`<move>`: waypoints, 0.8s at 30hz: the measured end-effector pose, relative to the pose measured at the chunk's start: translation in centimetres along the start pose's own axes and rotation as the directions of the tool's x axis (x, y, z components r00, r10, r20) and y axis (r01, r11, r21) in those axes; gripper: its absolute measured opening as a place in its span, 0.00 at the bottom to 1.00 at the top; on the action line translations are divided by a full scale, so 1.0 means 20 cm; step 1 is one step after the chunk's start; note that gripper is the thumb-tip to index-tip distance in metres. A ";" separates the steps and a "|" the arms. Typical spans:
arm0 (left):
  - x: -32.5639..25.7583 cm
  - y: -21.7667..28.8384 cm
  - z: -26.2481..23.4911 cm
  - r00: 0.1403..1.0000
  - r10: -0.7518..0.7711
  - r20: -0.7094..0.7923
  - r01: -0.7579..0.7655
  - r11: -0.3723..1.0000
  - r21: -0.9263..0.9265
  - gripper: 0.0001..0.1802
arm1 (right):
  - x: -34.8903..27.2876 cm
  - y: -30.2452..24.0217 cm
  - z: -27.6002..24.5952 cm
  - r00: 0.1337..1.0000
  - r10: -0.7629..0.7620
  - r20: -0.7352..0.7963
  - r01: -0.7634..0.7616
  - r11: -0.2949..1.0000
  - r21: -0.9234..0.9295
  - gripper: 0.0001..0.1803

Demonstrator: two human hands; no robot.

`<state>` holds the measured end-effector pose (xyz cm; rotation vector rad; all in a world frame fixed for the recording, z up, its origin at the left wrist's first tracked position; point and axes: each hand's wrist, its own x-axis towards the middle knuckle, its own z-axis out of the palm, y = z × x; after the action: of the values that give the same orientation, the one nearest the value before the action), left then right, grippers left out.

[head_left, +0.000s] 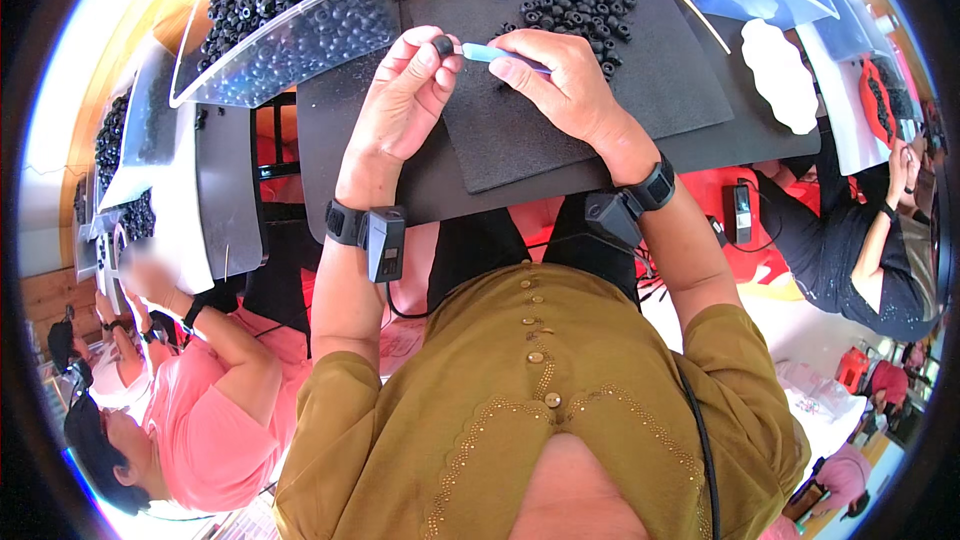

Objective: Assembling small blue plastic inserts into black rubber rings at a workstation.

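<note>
Left fingers (424, 57) pinching small black piece (443, 45); right fingers (519, 74) closed around blue tool (484, 53), tip toward piece.

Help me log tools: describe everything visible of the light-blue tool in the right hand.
The light-blue tool is slim and looks plastic, with a darker blue stretch toward its right end. The right hand holds it between thumb and fingers above the dark mat. It lies nearly sideways in the picture, its narrow end pointing left at the small black piece in the left hand. Whether the tip touches is unclear.
</note>
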<state>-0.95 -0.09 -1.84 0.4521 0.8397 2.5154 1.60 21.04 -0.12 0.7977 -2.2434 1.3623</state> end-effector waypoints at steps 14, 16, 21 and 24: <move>0.00 -0.01 0.00 0.999 0.042 -0.014 -0.040 0.991 0.131 0.06 | -0.01 0.00 -0.01 0.998 -0.038 0.044 0.043 0.993 -0.113 0.16; 0.00 -0.01 0.00 0.999 0.045 -0.020 -0.042 0.988 0.146 0.05 | -0.01 0.00 -0.01 0.998 -0.034 0.044 0.039 0.993 -0.116 0.16; 0.00 -0.01 0.01 0.998 0.055 -0.033 -0.050 0.988 0.147 0.05 | -0.01 0.01 0.00 0.998 -0.058 0.021 0.060 0.989 -0.132 0.15; 0.00 -0.01 0.01 0.998 0.048 -0.038 -0.042 0.990 0.135 0.05 | -0.01 0.01 0.00 0.998 -0.060 0.018 0.062 0.988 -0.143 0.15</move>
<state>-0.78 0.11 -1.89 0.4692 1.0305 2.5269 1.53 21.22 -0.30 0.8201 -2.2778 1.1558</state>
